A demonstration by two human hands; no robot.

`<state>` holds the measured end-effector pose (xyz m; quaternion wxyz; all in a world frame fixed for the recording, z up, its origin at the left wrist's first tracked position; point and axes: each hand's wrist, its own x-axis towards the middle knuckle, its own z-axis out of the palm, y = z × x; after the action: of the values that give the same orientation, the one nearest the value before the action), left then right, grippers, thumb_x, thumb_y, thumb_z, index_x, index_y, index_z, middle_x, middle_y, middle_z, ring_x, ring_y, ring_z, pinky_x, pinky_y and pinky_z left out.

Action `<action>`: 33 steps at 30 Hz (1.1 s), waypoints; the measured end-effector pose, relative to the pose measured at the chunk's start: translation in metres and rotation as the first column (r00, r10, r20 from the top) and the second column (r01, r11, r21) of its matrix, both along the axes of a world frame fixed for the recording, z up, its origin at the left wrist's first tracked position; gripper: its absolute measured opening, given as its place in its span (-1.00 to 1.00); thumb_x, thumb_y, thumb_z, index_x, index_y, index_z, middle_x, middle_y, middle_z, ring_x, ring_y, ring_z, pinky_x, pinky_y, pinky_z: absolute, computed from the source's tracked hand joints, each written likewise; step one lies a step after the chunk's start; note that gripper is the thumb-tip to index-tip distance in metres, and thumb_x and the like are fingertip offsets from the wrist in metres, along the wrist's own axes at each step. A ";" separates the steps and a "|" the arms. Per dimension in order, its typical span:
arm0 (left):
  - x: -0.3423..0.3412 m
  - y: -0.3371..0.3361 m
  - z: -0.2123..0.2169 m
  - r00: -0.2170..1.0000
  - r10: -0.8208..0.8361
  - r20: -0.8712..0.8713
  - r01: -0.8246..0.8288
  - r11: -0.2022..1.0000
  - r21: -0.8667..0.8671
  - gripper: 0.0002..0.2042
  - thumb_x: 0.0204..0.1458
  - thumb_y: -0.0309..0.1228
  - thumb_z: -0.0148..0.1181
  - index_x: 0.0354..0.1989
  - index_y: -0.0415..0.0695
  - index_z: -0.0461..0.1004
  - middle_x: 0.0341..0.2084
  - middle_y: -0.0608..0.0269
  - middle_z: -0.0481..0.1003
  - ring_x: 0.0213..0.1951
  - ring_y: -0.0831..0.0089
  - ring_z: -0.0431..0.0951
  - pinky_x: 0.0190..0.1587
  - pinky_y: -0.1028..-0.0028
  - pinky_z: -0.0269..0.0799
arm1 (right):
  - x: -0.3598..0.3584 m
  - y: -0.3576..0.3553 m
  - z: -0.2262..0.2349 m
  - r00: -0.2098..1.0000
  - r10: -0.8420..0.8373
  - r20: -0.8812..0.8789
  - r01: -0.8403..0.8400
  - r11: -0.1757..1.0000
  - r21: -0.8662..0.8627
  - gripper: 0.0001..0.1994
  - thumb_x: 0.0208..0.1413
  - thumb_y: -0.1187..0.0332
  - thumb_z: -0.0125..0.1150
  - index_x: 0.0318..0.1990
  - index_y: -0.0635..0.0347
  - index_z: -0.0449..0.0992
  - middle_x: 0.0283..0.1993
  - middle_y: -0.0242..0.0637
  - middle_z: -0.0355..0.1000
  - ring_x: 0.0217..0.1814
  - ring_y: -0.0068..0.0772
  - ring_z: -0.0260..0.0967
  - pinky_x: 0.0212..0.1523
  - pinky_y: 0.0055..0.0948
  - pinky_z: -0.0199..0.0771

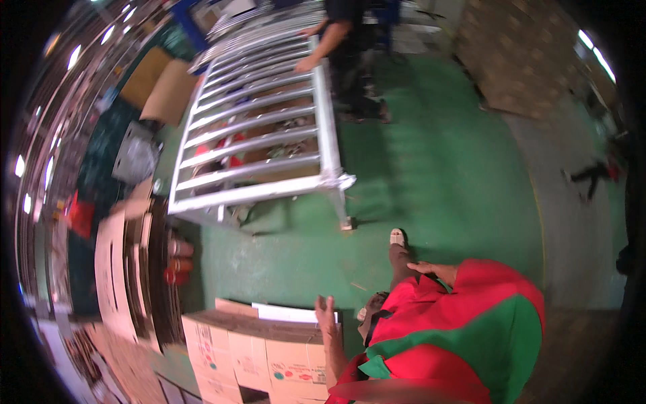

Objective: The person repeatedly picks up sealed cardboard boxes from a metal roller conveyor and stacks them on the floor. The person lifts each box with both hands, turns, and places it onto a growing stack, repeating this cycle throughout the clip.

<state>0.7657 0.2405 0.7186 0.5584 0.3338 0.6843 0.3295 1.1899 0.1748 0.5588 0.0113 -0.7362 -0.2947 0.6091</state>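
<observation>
My left hand [326,314] is raised beside a stack of flattened cardboard cartons [289,360], its fingers apart and nothing in them. I cannot tell whether it touches the stack's edge. Over my right thigh hangs my right hand [431,269], fingers stretched out and holding nothing. Ahead of me stands a metal roller conveyor [326,138] with several shiny rollers in a pale frame. At its far end a person in dark clothes [346,60] has their hands on the side rail and rollers.
More flattened cartons [118,276] stand upright at the left, next to red containers [179,262]. A large brown stack [518,57] rises at the far right. Green floor [444,182] lies right of the conveyor, bounded by a yellow line [536,209]. Another person [595,176] is farther right.
</observation>
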 end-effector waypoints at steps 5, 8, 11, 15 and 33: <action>0.074 0.149 0.086 0.941 -0.052 -0.335 0.212 0.862 0.461 -0.37 0.12 -0.30 0.29 0.31 -0.34 0.23 0.28 -0.16 0.27 0.32 0.09 0.24 0.38 0.19 0.04 | 0.046 0.025 0.043 0.992 -0.085 -0.090 0.086 0.996 0.004 0.00 0.08 -0.43 -0.05 0.39 0.34 0.12 0.46 0.06 0.06 0.50 0.03 0.00 0.47 -0.14 -0.01; 0.115 0.233 0.120 0.872 0.012 -0.490 0.361 0.661 0.658 -0.38 0.09 -0.35 0.31 0.30 -0.33 0.25 0.29 -0.18 0.25 0.34 0.03 0.21 0.39 0.16 0.00 | 0.081 0.050 0.068 0.987 -0.102 -0.122 0.108 0.993 0.043 0.00 0.09 -0.42 -0.04 0.39 0.35 0.12 0.45 0.08 0.06 0.50 0.04 0.01 0.46 -0.14 0.01; 0.138 0.310 0.129 0.801 0.016 -0.598 0.465 0.612 0.640 -0.37 0.08 -0.33 0.31 0.29 -0.34 0.25 0.28 -0.20 0.25 0.34 -0.01 0.20 0.39 0.15 0.01 | 0.123 0.069 0.094 0.988 -0.103 -0.114 0.115 0.989 0.098 -0.01 0.09 -0.41 -0.04 0.38 0.36 0.11 0.45 0.09 0.07 0.49 0.06 0.02 0.45 -0.14 0.02; 0.158 0.382 0.108 0.719 -0.014 -0.695 0.521 0.673 0.526 -0.33 0.14 -0.13 0.23 0.31 -0.32 0.24 0.31 -0.31 0.15 0.33 -0.12 0.17 0.36 0.04 0.04 | 0.168 0.069 0.134 0.994 -0.099 -0.052 0.109 0.964 0.242 -0.01 0.10 -0.40 -0.03 0.38 0.37 0.11 0.44 0.10 0.07 0.48 0.09 0.04 0.44 -0.14 0.04; 0.166 0.450 0.075 0.246 -0.078 -0.966 0.761 0.633 0.142 -0.42 0.21 0.11 0.00 0.05 -0.22 0.50 0.11 -0.03 0.40 0.25 0.03 0.22 0.29 -0.08 -0.02 | 0.118 0.044 0.360 0.844 0.494 0.211 -0.440 0.411 0.799 0.45 -0.49 -0.27 0.54 0.52 0.02 -0.33 0.59 -0.08 -0.45 0.62 0.02 -0.44 0.51 0.12 -0.28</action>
<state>0.9316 0.6908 0.7941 0.0236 0.7941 0.5969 0.1116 1.3075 0.2192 0.9186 0.1917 -0.5131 -0.7358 0.3983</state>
